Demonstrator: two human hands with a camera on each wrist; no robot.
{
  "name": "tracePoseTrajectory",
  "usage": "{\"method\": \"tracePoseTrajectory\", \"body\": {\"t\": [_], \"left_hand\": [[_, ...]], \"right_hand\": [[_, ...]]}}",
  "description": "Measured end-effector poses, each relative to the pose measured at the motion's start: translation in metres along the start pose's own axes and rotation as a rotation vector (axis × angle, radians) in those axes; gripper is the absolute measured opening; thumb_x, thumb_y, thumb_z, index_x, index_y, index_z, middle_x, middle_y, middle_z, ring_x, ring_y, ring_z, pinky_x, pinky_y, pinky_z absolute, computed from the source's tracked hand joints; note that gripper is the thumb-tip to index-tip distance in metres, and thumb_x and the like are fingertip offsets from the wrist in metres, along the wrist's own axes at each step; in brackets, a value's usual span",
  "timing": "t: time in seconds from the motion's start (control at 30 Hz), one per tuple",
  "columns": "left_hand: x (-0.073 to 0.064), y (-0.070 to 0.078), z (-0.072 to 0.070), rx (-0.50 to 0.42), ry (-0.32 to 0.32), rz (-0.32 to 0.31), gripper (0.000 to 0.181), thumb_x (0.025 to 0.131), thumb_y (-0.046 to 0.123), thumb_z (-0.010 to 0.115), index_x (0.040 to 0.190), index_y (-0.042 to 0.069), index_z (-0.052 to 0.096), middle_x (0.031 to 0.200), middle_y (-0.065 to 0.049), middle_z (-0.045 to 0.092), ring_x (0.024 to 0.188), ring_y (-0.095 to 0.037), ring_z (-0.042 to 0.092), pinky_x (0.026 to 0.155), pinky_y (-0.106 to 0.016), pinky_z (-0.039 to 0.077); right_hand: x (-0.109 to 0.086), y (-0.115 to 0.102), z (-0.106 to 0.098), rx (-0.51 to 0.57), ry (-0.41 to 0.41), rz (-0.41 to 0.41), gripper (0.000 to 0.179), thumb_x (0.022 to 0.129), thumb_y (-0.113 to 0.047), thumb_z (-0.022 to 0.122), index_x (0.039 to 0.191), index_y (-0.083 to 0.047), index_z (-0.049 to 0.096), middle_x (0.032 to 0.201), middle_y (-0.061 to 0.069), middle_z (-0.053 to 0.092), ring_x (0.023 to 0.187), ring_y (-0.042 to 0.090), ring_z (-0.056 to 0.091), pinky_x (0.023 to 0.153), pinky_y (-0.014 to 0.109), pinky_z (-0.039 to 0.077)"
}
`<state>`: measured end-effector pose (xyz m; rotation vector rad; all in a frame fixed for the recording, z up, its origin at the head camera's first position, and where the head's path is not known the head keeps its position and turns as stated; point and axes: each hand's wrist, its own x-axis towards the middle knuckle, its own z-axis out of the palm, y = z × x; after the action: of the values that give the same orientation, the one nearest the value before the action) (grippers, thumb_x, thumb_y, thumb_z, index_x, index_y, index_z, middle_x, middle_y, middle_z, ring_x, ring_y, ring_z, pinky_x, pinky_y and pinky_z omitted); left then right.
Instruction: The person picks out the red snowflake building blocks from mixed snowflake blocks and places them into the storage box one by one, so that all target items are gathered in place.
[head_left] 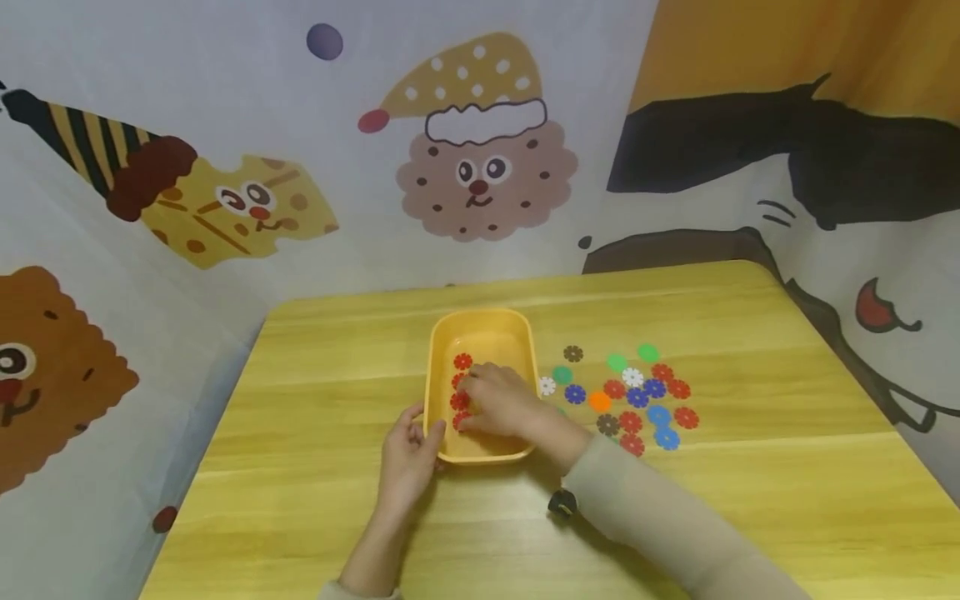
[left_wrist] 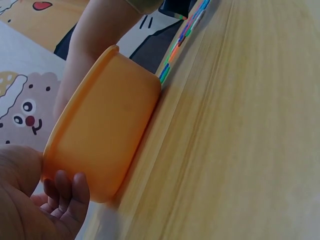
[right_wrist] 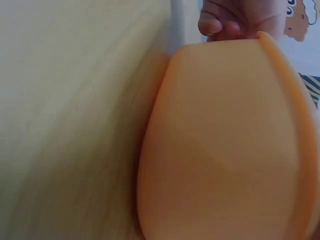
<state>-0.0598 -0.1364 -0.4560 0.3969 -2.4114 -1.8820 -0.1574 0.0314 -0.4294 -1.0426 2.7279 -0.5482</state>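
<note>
A yellow-orange plastic bin stands on the table, its wall also showing in the left wrist view. My left hand grips its near left corner, thumb at the rim and fingers against the outside. Inside, several red notched discs, flat snowflake-shaped pieces, lie in a column along the left side. My right hand reaches over the right wall into the bin, its fingers bent at the lower red discs. The hand partly covers those discs, and whether it pinches one is hidden. The right wrist view shows mostly the bin's outer wall.
Right of the bin, many loose notched discs lie scattered on the wooden table: blue, white, orange, green, brown and red. A cartoon-printed curtain hangs behind the table.
</note>
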Motion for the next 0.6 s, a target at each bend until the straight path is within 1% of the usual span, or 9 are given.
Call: {"method": "tracePoseTrajectory", "body": {"t": [0.07, 0.17, 0.27, 0.33, 0.47, 0.5, 0.6], "left_hand": [[0.001, 0.000, 0.000, 0.006, 0.005, 0.006, 0.046, 0.097, 0.010, 0.067, 0.138, -0.003, 0.053, 0.070, -0.004, 0.052, 0.052, -0.015, 0.056, 0.048, -0.030, 0.056], [0.000, -0.001, 0.001, 0.013, 0.003, 0.016, 0.046, 0.097, 0.010, 0.067, 0.138, -0.004, 0.053, 0.070, -0.004, 0.053, 0.052, -0.015, 0.056, 0.048, -0.030, 0.056], [-0.002, -0.001, 0.000, 0.014, 0.004, 0.016, 0.048, 0.098, 0.011, 0.067, 0.140, -0.004, 0.051, 0.070, -0.004, 0.053, 0.052, -0.014, 0.056, 0.050, -0.030, 0.057], [-0.003, -0.001, -0.002, 0.013, 0.007, 0.012, 0.049, 0.098, 0.011, 0.067, 0.141, -0.005, 0.050, 0.071, -0.005, 0.053, 0.053, -0.015, 0.057, 0.050, -0.030, 0.057], [-0.003, 0.000, -0.003, 0.015, 0.010, 0.001, 0.050, 0.098, 0.012, 0.067, 0.142, -0.004, 0.049, 0.071, -0.005, 0.052, 0.053, -0.017, 0.058, 0.051, -0.030, 0.057], [-0.003, 0.000, -0.002, 0.016, 0.007, 0.000, 0.050, 0.098, 0.012, 0.067, 0.142, -0.004, 0.049, 0.071, -0.005, 0.052, 0.054, -0.017, 0.058, 0.051, -0.031, 0.057], [-0.003, 0.001, -0.001, 0.016, -0.001, -0.006, 0.051, 0.098, 0.013, 0.067, 0.143, -0.003, 0.049, 0.071, -0.004, 0.052, 0.054, -0.017, 0.058, 0.051, -0.032, 0.057]], "right_hand": [[-0.002, 0.002, -0.003, 0.003, 0.052, 0.008, 0.051, 0.085, -0.044, 0.081, 0.124, -0.013, 0.068, 0.125, 0.004, 0.064, 0.116, 0.024, 0.057, 0.102, 0.046, 0.047], [-0.007, 0.007, -0.007, 0.052, 0.130, -0.001, 0.051, 0.087, -0.041, 0.079, 0.127, -0.012, 0.066, 0.124, 0.004, 0.063, 0.118, 0.024, 0.056, 0.106, 0.046, 0.045], [-0.012, 0.015, -0.010, 0.103, 0.195, -0.016, 0.052, 0.087, -0.039, 0.079, 0.130, -0.012, 0.064, 0.121, 0.002, 0.063, 0.117, 0.022, 0.056, 0.106, 0.041, 0.046], [-0.016, 0.020, -0.012, 0.148, 0.242, -0.038, 0.053, 0.088, -0.037, 0.079, 0.131, -0.010, 0.063, 0.121, 0.002, 0.063, 0.117, 0.022, 0.057, 0.106, 0.041, 0.046], [-0.024, 0.034, -0.016, 0.220, 0.340, -0.075, 0.050, 0.090, -0.032, 0.078, 0.130, -0.007, 0.062, 0.123, 0.005, 0.062, 0.118, 0.023, 0.057, 0.105, 0.043, 0.047], [-0.026, 0.037, -0.017, 0.235, 0.364, -0.079, 0.049, 0.090, -0.031, 0.078, 0.129, -0.006, 0.062, 0.123, 0.005, 0.062, 0.117, 0.024, 0.056, 0.105, 0.044, 0.047], [-0.034, 0.048, -0.020, 0.260, 0.409, -0.057, 0.049, 0.090, -0.030, 0.078, 0.129, -0.006, 0.062, 0.126, 0.005, 0.061, 0.119, 0.024, 0.056, 0.105, 0.045, 0.047]]}}
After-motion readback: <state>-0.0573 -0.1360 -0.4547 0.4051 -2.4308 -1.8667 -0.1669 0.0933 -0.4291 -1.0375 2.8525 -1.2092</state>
